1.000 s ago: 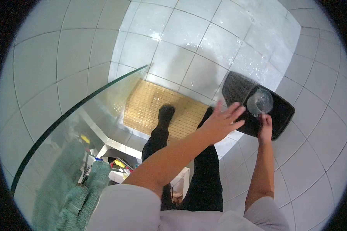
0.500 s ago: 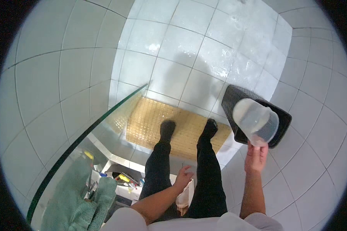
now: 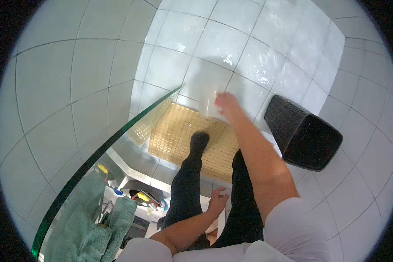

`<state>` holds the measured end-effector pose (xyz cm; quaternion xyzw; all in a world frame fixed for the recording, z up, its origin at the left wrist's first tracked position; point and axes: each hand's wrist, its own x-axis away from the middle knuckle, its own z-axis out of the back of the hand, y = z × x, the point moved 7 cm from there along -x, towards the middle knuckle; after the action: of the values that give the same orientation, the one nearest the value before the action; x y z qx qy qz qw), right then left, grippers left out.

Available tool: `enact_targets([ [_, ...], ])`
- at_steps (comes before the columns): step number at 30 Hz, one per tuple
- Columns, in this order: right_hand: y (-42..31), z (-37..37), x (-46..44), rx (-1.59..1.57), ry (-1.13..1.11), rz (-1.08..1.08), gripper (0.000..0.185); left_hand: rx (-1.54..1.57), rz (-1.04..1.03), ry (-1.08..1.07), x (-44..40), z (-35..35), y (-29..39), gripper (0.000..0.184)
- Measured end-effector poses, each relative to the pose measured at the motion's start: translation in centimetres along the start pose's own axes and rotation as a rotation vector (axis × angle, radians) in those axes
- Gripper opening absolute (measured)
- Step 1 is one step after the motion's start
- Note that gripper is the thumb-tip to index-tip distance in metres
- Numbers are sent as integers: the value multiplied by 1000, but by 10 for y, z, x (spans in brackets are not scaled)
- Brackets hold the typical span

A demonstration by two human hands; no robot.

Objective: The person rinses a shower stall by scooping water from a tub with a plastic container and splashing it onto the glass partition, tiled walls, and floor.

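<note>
My right hand [image 3: 226,105] reaches out over the far edge of the yellow mat, its fingers closed. It grips a translucent plastic jug [image 3: 208,104], which is smeared by motion and hard to see against the pale floor. My left hand [image 3: 218,201] hangs in front of my legs with loosely bent fingers, holding nothing. The black textured bin [image 3: 303,133] stands to the right of my right forearm, and its dark inside shows.
A yellow tiled mat [image 3: 174,144] lies under my feet on the wet white tiled floor [image 3: 209,39]. The edge of a glass panel [image 3: 105,148] runs along my left. Behind it are green towels [image 3: 118,222] and an open drawer of small items [image 3: 144,196].
My right hand has carried the jug from over the bin leftward to above the mat's far edge. The bin's mouth is now uncovered. My left hand has stayed near my legs.
</note>
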<state>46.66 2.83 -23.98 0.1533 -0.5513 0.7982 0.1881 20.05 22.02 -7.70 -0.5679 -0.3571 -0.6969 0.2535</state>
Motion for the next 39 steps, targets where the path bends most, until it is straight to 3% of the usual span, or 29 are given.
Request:
enact_targets([
  [1, -6, -2, -18, 286, -82, 263, 23, -19, -29, 5, 1, 2, 2, 32],
  [3, 20, 9, -31, -508, 57, -642, 21, -39, -54, 11, 1, 5, 1, 32],
  [4, 7, 18, -31, -509, 56, -646, 21, -55, -12, 5, 0, 6, -4, 32],
  [6, -5, 54, -25, -386, 343, -619, 23, -65, 30, -7, 2, 7, 0, 32],
  [8, -4, 84, -13, -276, 560, -355, 22, 3, 134, -33, 4, 9, 3, 33],
  [10, -22, 111, 13, -217, 677, -127, 20, 43, 55, 1, -1, 5, -9, 33],
  [12, -26, 123, 40, -259, 771, -197, 18, 81, -19, 41, -5, 5, -8, 32],
  [14, -17, 127, 67, -110, 826, -75, 19, 93, 91, -14, -8, 3, -15, 30],
  [16, -28, 120, 96, 4, 773, -148, 19, 41, 54, -12, -14, 3, -23, 32],
  [20, 0, 80, 139, -93, 664, -203, 16, -20, -62, 45, -9, 10, -3, 33],
  [22, 9, 61, 151, -77, 610, -215, 14, 6, -18, 38, -7, 10, 1, 32],
  [24, 4, 34, 146, 86, 357, -172, 12, 36, 26, 32, -7, 9, 2, 32],
  [25, 5, 26, 143, 85, 353, -170, 12, 41, 28, 21, -7, 9, 4, 32],
  [27, -2, -17, 124, 201, -58, -313, 18, 49, 30, 12, -9, 7, 2, 31],
  [29, -25, -37, 95, 184, -165, -304, 24, 49, 53, -41, -12, 1, -6, 30],
  [37, -23, -29, 6, 179, -17, -391, 17, 39, 125, -36, -4, 8, 4, 29],
  [39, -35, -4, 13, 108, 204, -175, 13, 75, 133, -28, -2, 10, 6, 29],
])
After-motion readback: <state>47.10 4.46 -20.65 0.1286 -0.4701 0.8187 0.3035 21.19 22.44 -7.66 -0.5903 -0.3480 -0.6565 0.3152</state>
